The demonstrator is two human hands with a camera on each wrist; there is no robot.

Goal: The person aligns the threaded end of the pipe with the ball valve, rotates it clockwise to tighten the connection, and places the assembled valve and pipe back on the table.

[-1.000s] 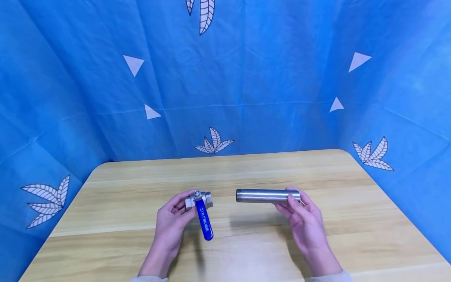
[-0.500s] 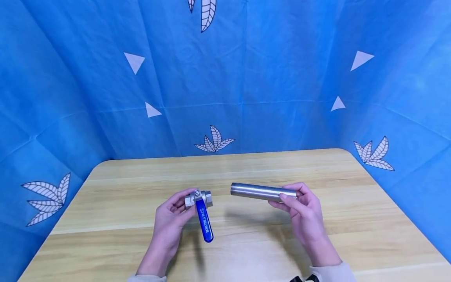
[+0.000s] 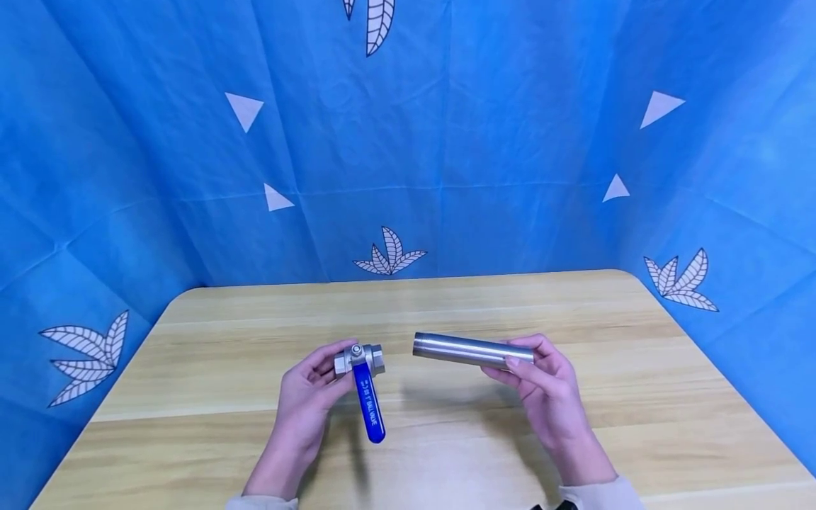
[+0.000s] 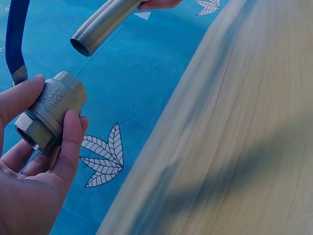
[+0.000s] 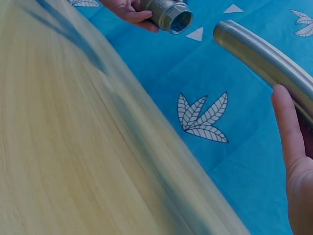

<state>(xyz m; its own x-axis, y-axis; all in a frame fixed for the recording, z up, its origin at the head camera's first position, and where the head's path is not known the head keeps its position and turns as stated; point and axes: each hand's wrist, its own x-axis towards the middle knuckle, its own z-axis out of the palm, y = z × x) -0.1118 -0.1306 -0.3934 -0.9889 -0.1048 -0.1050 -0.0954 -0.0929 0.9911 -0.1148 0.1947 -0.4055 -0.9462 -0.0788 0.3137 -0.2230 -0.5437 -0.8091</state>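
- Across the whole scene, we judge the step in hand to be lining up the long silver steel pipe [image 3: 468, 349] with the squat silver metal ball valve [image 4: 57, 100]; the next move calls for bringing their facing ends together, squarely aligned.
- Behind the valve we count one blue cloth [image 3: 523, 142] printed with white leaves and triangles.
- Beneath the valve we see one pale wooden table [image 3: 255, 319].
- We count two hands: the left hand [image 3: 307, 397] has its fingers and thumb gripping the valve; the right hand [image 3: 553, 397], right of the valve, pinches the pipe near its far end.
- One pipe, right of the valve and apart from it, threaded end facing it.
- One valve, held above the table.
- One flat blue lever [image 3: 370, 404], attached to the valve.
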